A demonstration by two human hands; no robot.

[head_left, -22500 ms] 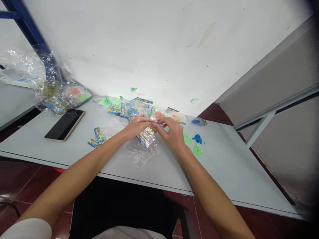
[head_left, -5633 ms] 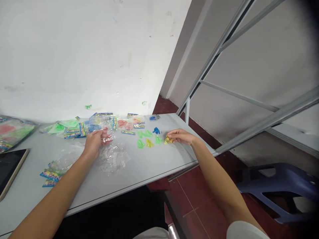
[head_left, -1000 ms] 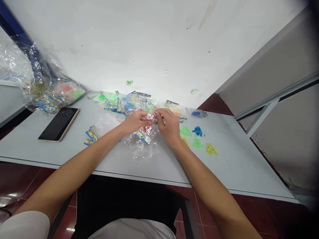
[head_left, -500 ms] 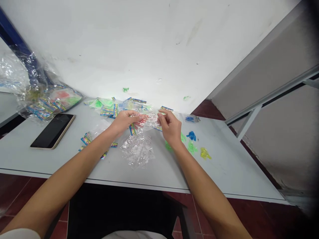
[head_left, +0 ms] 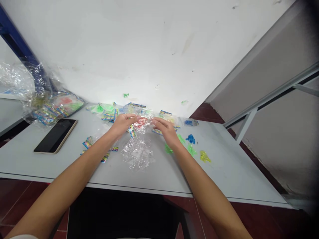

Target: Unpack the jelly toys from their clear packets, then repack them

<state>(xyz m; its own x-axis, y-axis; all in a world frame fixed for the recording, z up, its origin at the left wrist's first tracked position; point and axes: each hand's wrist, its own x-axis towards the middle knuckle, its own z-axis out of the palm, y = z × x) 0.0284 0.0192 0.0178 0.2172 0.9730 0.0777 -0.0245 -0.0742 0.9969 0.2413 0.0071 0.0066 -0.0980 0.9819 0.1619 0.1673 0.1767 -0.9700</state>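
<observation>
Between my hands is a clear plastic bag with a red item inside (head_left: 140, 123); a printed header card hangs from its lower left. My left hand (head_left: 122, 124) is closed on the bag's left end, thumb on top. My right hand (head_left: 166, 130) has its fingertips pinched at the bag's right end. Just below lies a pile of crumpled clear wrappers (head_left: 138, 154). Right of my right hand are soft-looking green pieces (head_left: 191, 150), a blue piece (head_left: 190, 139) and a yellow piece (head_left: 205, 156). What these pieces are is too small to tell.
A phone (head_left: 56, 136) lies at the left. Behind it is a large clear bag of packets (head_left: 57, 106). Several carded packets (head_left: 108, 114) line the white wall, and a bagged blue item (head_left: 191, 122) lies at the right. Loose printed cards (head_left: 104, 157) sit near my left forearm.
My right hand has moved left, closer to my left hand, and the bag between them is more bunched. The view has tilted slightly upward.
</observation>
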